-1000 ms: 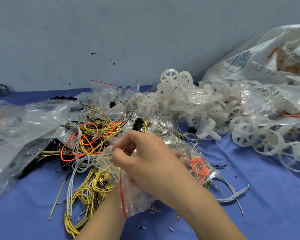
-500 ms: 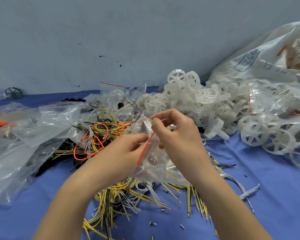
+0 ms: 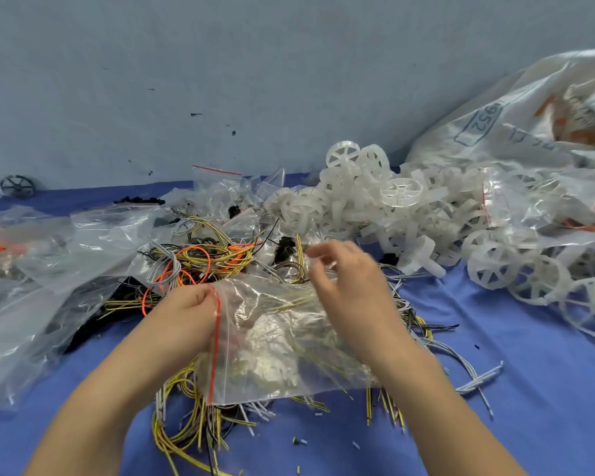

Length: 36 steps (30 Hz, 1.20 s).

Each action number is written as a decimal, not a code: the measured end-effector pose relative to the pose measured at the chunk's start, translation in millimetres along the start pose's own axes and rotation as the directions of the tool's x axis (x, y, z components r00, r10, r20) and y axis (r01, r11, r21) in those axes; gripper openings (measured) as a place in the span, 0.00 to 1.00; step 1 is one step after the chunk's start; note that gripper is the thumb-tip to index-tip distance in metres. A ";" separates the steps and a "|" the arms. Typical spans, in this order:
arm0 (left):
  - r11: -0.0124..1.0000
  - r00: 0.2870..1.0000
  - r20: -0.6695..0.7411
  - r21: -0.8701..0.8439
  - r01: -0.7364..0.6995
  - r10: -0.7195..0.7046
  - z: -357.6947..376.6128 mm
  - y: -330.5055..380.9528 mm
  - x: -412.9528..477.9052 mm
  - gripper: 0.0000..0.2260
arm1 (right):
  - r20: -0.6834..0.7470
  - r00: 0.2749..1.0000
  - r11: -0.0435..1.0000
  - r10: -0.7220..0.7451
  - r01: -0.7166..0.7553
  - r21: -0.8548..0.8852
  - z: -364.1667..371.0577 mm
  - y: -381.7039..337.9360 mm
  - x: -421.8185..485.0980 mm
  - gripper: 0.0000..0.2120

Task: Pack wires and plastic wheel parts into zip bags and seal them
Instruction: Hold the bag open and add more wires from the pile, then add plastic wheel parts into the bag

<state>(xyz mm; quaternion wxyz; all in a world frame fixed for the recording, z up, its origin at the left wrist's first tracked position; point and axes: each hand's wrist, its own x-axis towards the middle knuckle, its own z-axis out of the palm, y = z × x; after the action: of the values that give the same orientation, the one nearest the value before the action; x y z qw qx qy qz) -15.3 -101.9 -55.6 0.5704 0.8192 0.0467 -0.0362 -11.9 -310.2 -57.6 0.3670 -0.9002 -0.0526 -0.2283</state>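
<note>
A clear zip bag (image 3: 282, 338) with a red seal strip lies across a tangle of yellow, grey and orange wires (image 3: 200, 259); white plastic shows faintly inside it. My left hand (image 3: 186, 317) pinches the bag at the top end of the red strip. Above the bag's right part, my right hand (image 3: 351, 290) hovers blurred, its fingers loosely curled with nothing in them. A heap of white plastic wheel parts (image 3: 375, 207) lies behind and to the right of it.
Crumpled clear bags (image 3: 66, 255) cover the left of the blue table. A large printed plastic sack (image 3: 495, 125) slumps at the right against the wall. A dark wheel (image 3: 17, 186) sits far left. More small zip bags (image 3: 220, 187) stand behind the wires.
Both hands were pinching the bag's mouth together. Now the right hand has let go and lifted to the right, and the bag has spread out flat with the left hand still holding it.
</note>
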 end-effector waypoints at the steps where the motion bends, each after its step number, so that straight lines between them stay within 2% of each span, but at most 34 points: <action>1: 0.993 1.000 -0.001 -0.114 0.031 -0.031 -0.5 -0.8 3.1 0.16 | -0.007 0.998 0.991 0.063 -0.063 -0.118 -3.7 9.6 3.5 0.13; 2: 0.960 0.997 0.040 -0.272 0.072 -0.063 -1.1 -2.3 6.4 0.17 | -0.008 0.988 0.967 0.152 -0.151 -0.205 -8.8 20.0 6.6 0.15; 5: 0.916 0.989 0.087 -0.375 0.142 -0.117 -4.0 -1.0 11.6 0.27 | 0.044 0.929 0.897 0.367 -0.341 -0.282 -21.1 44.1 10.2 0.19; 7: 0.947 0.992 0.088 -0.301 0.115 -0.093 -5.1 -4.3 15.9 0.25 | 0.124 0.913 0.899 0.388 -0.346 -0.269 -22.0 50.9 10.2 0.19; 10: 0.993 0.996 0.088 -0.121 0.001 0.010 -3.6 -5.3 12.2 0.12 | 0.196 0.906 0.921 0.374 -0.338 -0.194 -21.3 53.6 11.7 0.26; 12: 0.995 0.996 0.080 -0.091 -0.035 0.043 0.8 -4.3 9.7 0.11 | 0.207 0.901 0.924 0.380 -0.360 -0.129 -24.4 55.8 13.1 0.29; 17: 0.982 0.999 0.046 -0.188 -0.013 0.022 17.6 8.6 1.8 0.11 | 0.116 0.921 0.928 0.372 -0.367 -0.064 -39.4 64.2 13.3 0.29; 20: 0.990 0.990 0.140 -0.139 -0.002 0.021 36.7 15.2 -6.1 0.12 | 0.015 0.932 0.930 0.362 -0.360 -0.078 -55.7 74.6 14.6 0.28; 23: 0.989 0.969 0.237 -0.140 -0.040 0.073 66.5 20.6 -15.8 0.12 | -0.133 0.927 0.915 0.351 -0.370 -0.163 -76.3 86.4 15.9 0.26; 25: 0.981 0.964 0.203 0.043 -0.187 0.175 82.5 21.2 -18.9 0.17 | -0.213 0.913 0.894 0.348 -0.392 -0.217 -84.6 90.2 15.7 0.24; 27: 0.919 0.953 0.089 0.255 -0.302 0.288 85.7 21.5 -17.5 0.25 | -0.246 0.914 0.894 0.322 -0.379 -0.237 -85.0 87.1 14.4 0.23; 29: 0.879 0.931 -0.042 0.348 -0.326 0.362 79.6 22.8 -10.1 0.28 | -0.240 0.931 0.916 0.275 -0.329 -0.228 -80.2 78.0 13.1 0.21; 30: 0.884 0.924 -0.091 0.336 -0.324 0.373 75.7 23.0 -5.5 0.27 | -0.224 0.941 0.932 0.253 -0.300 -0.206 -77.0 73.0 12.5 0.20; 33: 0.900 0.908 -0.179 0.297 -0.318 0.380 69.4 22.9 4.6 0.20 | -0.112 0.972 0.972 0.208 -0.218 -0.086 -65.7 55.7 12.2 0.16; 36: 0.854 0.878 -0.209 0.407 -0.323 0.431 69.2 25.0 11.6 0.14 | 0.102 0.987 0.990 0.124 -0.116 -0.078 -50.1 39.3 10.5 0.14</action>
<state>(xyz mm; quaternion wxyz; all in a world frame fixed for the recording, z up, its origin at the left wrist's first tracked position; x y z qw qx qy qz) -1.3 -175.0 -57.7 0.3929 0.8986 -0.0402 0.1911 -10.9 -373.8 -46.6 0.3442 -0.9253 -0.0095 -0.1591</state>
